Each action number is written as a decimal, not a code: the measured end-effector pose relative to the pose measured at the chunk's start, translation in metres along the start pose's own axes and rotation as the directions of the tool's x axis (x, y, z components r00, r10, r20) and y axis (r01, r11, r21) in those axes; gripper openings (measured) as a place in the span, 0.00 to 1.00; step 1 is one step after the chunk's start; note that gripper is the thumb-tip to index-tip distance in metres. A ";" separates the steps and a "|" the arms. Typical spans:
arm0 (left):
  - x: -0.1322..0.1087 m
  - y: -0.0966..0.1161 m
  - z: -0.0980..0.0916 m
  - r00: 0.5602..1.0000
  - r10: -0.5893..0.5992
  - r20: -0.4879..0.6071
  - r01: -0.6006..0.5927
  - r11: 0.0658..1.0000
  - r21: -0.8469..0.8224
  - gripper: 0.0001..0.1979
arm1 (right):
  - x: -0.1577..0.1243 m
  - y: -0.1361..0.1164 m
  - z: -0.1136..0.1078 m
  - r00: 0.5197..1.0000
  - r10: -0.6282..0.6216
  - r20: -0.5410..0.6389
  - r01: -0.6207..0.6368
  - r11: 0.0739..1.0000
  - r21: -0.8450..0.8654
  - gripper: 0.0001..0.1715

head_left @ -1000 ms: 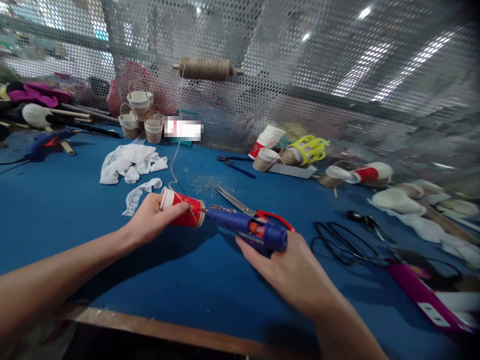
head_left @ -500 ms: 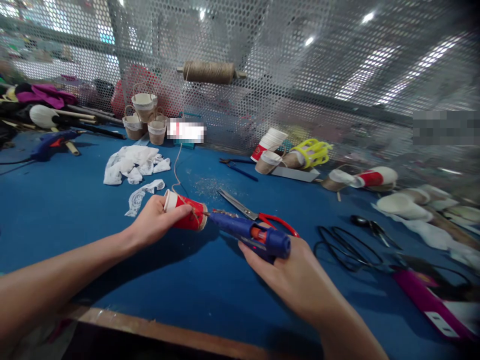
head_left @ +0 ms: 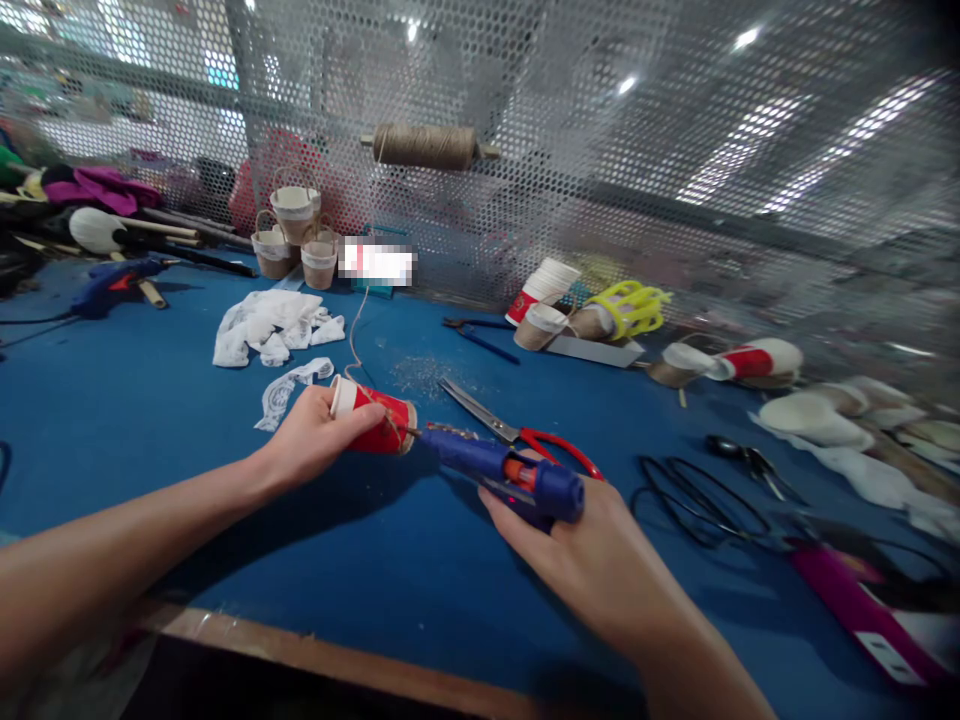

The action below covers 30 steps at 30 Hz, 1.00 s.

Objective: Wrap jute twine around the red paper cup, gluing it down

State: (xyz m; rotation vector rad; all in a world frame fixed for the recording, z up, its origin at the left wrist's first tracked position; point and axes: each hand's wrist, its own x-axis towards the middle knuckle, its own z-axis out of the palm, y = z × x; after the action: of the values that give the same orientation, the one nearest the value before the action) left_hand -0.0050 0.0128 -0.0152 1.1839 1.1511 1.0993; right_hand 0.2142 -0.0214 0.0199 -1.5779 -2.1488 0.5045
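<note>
My left hand [head_left: 319,435] is closed round a red paper cup [head_left: 390,432] lying on its side, its white rim to the left, the thumb pressing on its wall. A strand of twine [head_left: 355,335] comes down from the spool [head_left: 424,146] on the mesh wall to this cup. In my right hand [head_left: 581,560] is a blue glue gun [head_left: 491,460], an orange part showing in its body. The gun's nozzle points left, at or very near the base end of the cup. Just beyond the gun, scissors with red handles [head_left: 555,445] lie on the blue table, partly hidden by it.
White lace pieces [head_left: 274,325] lie behind my left hand. Small twine-handled cups [head_left: 296,215] stand stacked at the back. Pliers [head_left: 487,340], stacked paper cups [head_left: 544,290], a black cable [head_left: 697,500] and a magenta power strip [head_left: 855,600] are to the right. Another glue gun [head_left: 112,285] lies far left.
The view has shifted slightly, so the surroundings sit a little farther right. Both hands keep their holds; the nozzle stays at the cup's base end.
</note>
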 end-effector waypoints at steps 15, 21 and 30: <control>0.000 -0.001 -0.001 0.999 0.035 -0.013 -0.034 0.998 0.059 0.10 | -0.001 -0.006 -0.001 0.999 0.047 -0.013 -0.046 0.999 0.025 0.05; -0.001 0.004 0.001 0.999 -0.014 -0.031 0.015 1.000 0.002 0.09 | -0.002 -0.009 -0.001 0.999 0.006 -0.042 -0.005 1.000 0.029 0.04; 0.001 0.000 0.001 0.997 -0.040 -0.068 0.039 0.999 -0.014 0.09 | -0.003 -0.005 0.000 1.000 -0.019 -0.024 0.019 1.000 -0.002 0.04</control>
State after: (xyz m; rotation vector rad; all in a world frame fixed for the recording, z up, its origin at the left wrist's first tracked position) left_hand -0.0042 0.0137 -0.0150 1.1169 1.2127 1.1227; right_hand 0.2106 -0.0253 0.0223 -1.5556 -2.1446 0.4754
